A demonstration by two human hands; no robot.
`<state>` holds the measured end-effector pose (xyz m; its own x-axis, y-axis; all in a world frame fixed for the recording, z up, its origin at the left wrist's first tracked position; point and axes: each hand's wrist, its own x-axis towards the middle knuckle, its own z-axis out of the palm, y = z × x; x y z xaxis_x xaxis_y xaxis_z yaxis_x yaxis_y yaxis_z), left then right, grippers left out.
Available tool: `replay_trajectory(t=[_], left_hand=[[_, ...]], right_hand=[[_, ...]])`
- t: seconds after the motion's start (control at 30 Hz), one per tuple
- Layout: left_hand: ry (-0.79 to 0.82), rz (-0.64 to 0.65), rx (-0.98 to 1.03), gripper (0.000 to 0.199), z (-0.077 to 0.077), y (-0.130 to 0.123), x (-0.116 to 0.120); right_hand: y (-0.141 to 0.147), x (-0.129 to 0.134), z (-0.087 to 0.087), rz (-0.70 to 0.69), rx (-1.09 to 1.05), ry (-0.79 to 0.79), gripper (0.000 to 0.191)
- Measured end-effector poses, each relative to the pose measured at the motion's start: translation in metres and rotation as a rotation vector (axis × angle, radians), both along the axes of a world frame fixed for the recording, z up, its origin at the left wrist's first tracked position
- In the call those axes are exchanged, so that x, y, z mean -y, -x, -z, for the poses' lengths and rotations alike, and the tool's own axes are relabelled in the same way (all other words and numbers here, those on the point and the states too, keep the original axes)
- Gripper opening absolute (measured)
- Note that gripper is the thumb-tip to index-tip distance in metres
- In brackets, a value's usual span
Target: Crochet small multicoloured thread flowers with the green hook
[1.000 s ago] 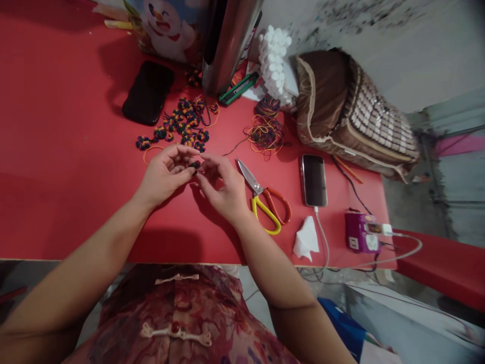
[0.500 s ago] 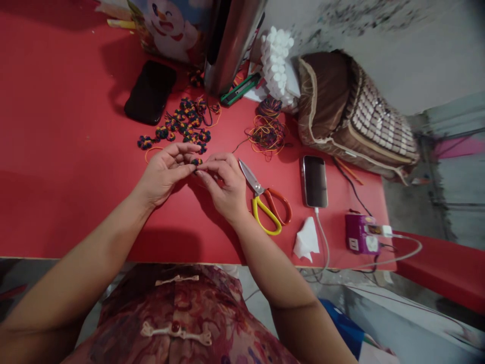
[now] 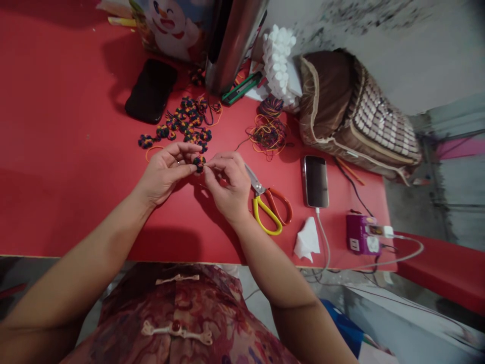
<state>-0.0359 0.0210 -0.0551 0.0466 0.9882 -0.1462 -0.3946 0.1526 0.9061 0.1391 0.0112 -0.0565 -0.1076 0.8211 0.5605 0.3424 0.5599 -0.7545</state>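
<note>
Between the fingertips of my left hand (image 3: 163, 172) is a small multicoloured knotted cord piece (image 3: 199, 163), dark with orange and pink. My right hand (image 3: 228, 183) is pinched at the right side of that piece, and any strand between its fingertips is too fine to make out. Just beyond my hands lies a cluster of similar knotted pieces (image 3: 185, 120) on the red table (image 3: 68, 167). A loose tangle of thin cord (image 3: 268, 132) rests farther right. Scissors (image 3: 259, 189) with one yellow and one red handle lie beside my right hand, their tips hidden behind it.
A black phone (image 3: 151, 92) lies at the back left. Behind stand a metal cylinder (image 3: 235, 45) and a green cutter (image 3: 241, 88). To the right are a charging phone (image 3: 316, 181), a white tissue (image 3: 307, 239), a purple box (image 3: 356, 233) and a brown cushion-like bundle (image 3: 356, 108).
My right hand has shifted slightly right, now covering the scissor tips. More of the knotted piece shows between my fingers. My left hand has barely moved.
</note>
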Motion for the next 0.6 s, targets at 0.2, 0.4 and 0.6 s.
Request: replay_trajectory(t=[0.2, 0.4, 0.6], left_hand=[[0.002, 0.018, 0.007, 0.039, 0.0013, 0.0007, -0.0004], [-0.003, 0.017, 0.006, 0.038, 0.0003, 0.0002, 0.0001], [-0.02, 0.006, -0.042, 0.036, 0.0003, -0.0003, 0.0005]], right_hand=[[-0.0006, -0.0005, 0.0004, 0.052, 0.062, -0.078, 0.009], [-0.0005, -0.0011, 0.0023, 0.049, 0.096, -0.151, 0.01], [-0.0003, -0.0017, 0.0049, 0.044, 0.11, -0.143, 0.009]])
